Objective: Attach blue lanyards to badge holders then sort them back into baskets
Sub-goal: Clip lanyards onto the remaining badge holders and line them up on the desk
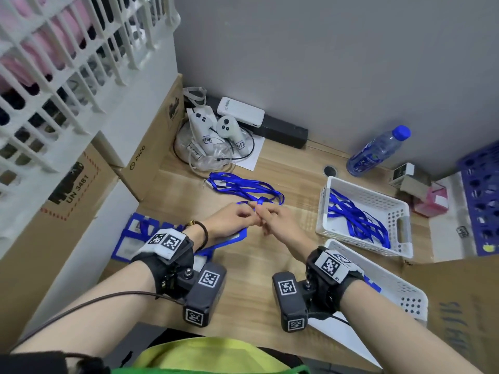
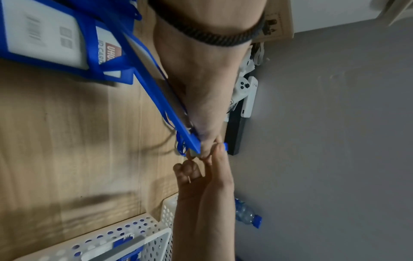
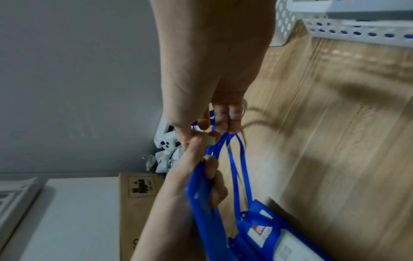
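Observation:
Over the middle of the wooden table my two hands meet fingertip to fingertip. My left hand [image 1: 247, 215] grips a blue-framed badge holder [image 1: 239, 234] by its top edge; the holder [image 3: 201, 190] slants down under the palm. My right hand [image 1: 266, 215] pinches the small clip end of a blue lanyard [image 3: 209, 139] against the holder's top, with the lanyard strands [image 3: 234, 167] looped through its curled fingers. The rest of that lanyard [image 1: 243, 186] lies bunched on the table just beyond the hands. The clip's joint with the holder is hidden by fingers.
A white basket [image 1: 402, 238] at right holds several blue lanyards. A second white basket [image 1: 399, 290] sits nearer, by my right wrist. More blue badge holders [image 1: 129, 238] lie at left beside cardboard boxes [image 1: 151, 157]. Controllers [image 1: 216, 130], a bottle [image 1: 378, 151] and a blue rack [image 1: 483, 201] line the back.

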Demonstrator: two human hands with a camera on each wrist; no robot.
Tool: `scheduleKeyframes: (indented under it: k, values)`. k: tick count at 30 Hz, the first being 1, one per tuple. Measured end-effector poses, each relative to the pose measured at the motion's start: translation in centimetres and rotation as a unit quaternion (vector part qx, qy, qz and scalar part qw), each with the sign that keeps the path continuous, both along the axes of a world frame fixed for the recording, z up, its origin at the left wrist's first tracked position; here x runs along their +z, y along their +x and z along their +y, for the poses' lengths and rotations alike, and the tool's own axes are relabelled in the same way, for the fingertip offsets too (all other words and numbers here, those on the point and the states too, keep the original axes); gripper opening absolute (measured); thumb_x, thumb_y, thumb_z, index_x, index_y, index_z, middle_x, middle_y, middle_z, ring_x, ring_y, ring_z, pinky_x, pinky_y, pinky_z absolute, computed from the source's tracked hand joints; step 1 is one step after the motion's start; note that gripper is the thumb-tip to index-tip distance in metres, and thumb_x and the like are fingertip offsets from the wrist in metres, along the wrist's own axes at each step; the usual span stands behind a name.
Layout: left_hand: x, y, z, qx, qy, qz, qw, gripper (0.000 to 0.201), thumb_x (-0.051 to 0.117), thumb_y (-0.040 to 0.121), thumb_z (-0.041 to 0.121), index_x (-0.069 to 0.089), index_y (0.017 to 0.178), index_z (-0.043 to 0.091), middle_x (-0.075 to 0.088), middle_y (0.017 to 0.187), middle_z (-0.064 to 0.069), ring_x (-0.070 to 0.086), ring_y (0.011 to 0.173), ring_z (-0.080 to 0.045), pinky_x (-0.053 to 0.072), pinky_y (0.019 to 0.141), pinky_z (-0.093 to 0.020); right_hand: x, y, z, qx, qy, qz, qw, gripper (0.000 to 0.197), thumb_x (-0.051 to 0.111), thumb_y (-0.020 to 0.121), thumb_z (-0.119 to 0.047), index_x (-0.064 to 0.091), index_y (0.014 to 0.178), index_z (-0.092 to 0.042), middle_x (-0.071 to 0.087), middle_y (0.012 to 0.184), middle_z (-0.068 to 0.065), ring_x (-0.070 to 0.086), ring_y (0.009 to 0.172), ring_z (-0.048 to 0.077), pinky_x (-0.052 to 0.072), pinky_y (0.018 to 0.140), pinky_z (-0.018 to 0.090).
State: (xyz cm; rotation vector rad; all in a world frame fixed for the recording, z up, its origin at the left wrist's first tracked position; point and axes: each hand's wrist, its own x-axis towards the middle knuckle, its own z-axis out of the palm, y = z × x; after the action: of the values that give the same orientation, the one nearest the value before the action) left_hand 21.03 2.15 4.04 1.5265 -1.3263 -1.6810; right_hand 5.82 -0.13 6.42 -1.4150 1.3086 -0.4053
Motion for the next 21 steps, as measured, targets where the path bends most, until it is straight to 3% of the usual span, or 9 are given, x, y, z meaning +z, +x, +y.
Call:
scheduleKeyframes:
  k: [2, 5, 8, 11, 13, 15, 17, 19, 21]
  values:
    - [0.3, -0.3, -0.2, -0.028, -0.021, -0.030, 0.999, 0.023, 0.060, 0.095, 0.023, 0.073, 0.095, 0.004, 0.056, 0.072, 0.021, 0.048, 0.054, 0.016, 0.035, 0.054, -0.005, 0.6, 0.2, 0.0, 0.008, -0.003, -0.006, 1.000, 0.028, 0.050, 0.095, -0.011, 0.064, 0.071, -0.010, 0.066, 0.071, -0.011, 0.046, 0.051, 0.006, 0.040, 0.053, 0.023]
    - [-0.9, 0.3, -0.4, -0.030, 0.011, -0.067, 0.997, 0.023, 0.063, 0.091, 0.033, 0.070, 0.078, 0.015, 0.055, 0.070, 0.004, 0.041, 0.043, -0.002, 0.031, 0.048, -0.015, 2.1, 0.3, -0.3, 0.017, 0.015, -0.040, 0.999, 0.023, 0.050, 0.090, -0.002, 0.063, 0.076, -0.014, 0.056, 0.066, 0.003, 0.044, 0.049, 0.004, 0.038, 0.055, 0.023]
    - [-2.5, 0.6, -0.5, -0.014, 0.062, -0.105, 0.992, 0.030, 0.064, 0.088, 0.038, 0.068, 0.080, 0.010, 0.044, 0.066, -0.004, 0.037, 0.059, -0.017, 0.028, 0.055, -0.027, 3.8, 0.5, -0.9, -0.013, 0.052, -0.088, 0.995, 0.026, 0.047, 0.090, 0.000, 0.059, 0.072, -0.014, 0.051, 0.059, -0.008, 0.037, 0.051, 0.010, 0.037, 0.058, 0.026]
    - [-3.8, 0.8, 0.0, 0.035, 0.107, -0.077, 0.991, 0.020, 0.067, 0.089, 0.026, 0.068, 0.090, 0.006, 0.062, 0.080, 0.003, 0.047, 0.062, -0.013, 0.034, 0.057, -0.020, 5.2, 0.7, -1.5, -0.048, 0.051, -0.126, 0.990, 0.023, 0.046, 0.087, -0.004, 0.053, 0.066, -0.012, 0.041, 0.053, -0.004, 0.032, 0.052, 0.015, 0.035, 0.056, 0.027]
    - [-4.9, 1.2, 0.1, 0.043, 0.113, -0.075, 0.990, 0.011, 0.068, 0.088, 0.018, 0.070, 0.090, 0.007, 0.069, 0.094, 0.007, 0.058, 0.076, -0.008, 0.042, 0.071, -0.019, 5.9, 0.5, -1.8, -0.058, 0.039, -0.133, 0.989, 0.026, 0.047, 0.087, -0.012, 0.049, 0.061, -0.014, 0.038, 0.053, -0.001, 0.034, 0.050, 0.015, 0.033, 0.056, 0.028]
    - [-5.5, 1.7, 0.2, 0.021, 0.107, -0.096, 0.989, 0.009, 0.068, 0.085, 0.013, 0.072, 0.079, 0.016, 0.072, 0.101, 0.002, 0.061, 0.087, -0.014, 0.046, 0.085, -0.028, 6.2, 0.2, -2.1, -0.048, 0.022, -0.134, 0.990, 0.029, 0.047, 0.089, -0.018, 0.046, 0.060, -0.017, 0.036, 0.053, -0.003, 0.036, 0.048, 0.013, 0.029, 0.057, 0.028]
    - [-5.8, 1.7, 0.2, 0.025, 0.103, -0.110, 0.988, 0.013, 0.068, 0.084, 0.012, 0.071, 0.074, 0.020, 0.072, 0.093, 0.002, 0.058, 0.079, -0.018, 0.046, 0.077, -0.030, 6.5, 0.0, -2.3, -0.046, 0.004, -0.139, 0.989, 0.031, 0.046, 0.092, -0.019, 0.042, 0.061, -0.017, 0.035, 0.056, -0.003, 0.036, 0.048, 0.012, 0.031, 0.056, 0.027]
    - [-5.3, 1.4, 0.1, 0.072, 0.090, -0.099, 0.988, 0.008, 0.067, 0.084, 0.014, 0.067, 0.089, 0.020, 0.065, 0.077, 0.001, 0.049, 0.064, -0.020, 0.040, 0.061, -0.026, 6.6, -0.1, -2.5, -0.056, 0.001, -0.145, 0.988, 0.030, 0.046, 0.092, -0.022, 0.040, 0.062, -0.017, 0.034, 0.061, 0.000, 0.034, 0.050, 0.013, 0.035, 0.054, 0.025]
    - [-4.6, 0.9, -0.4, 0.131, 0.084, -0.051, 0.987, 0.036, 0.070, 0.082, 0.015, 0.054, 0.113, 0.021, 0.059, 0.075, -0.006, 0.043, 0.054, -0.019, 0.037, 0.056, -0.027, 6.6, -0.1, -2.6, -0.067, -0.001, -0.126, 0.990, 0.031, 0.045, 0.093, -0.022, 0.039, 0.064, -0.017, 0.032, 0.063, 0.002, 0.032, 0.051, 0.013, 0.035, 0.053, 0.024]
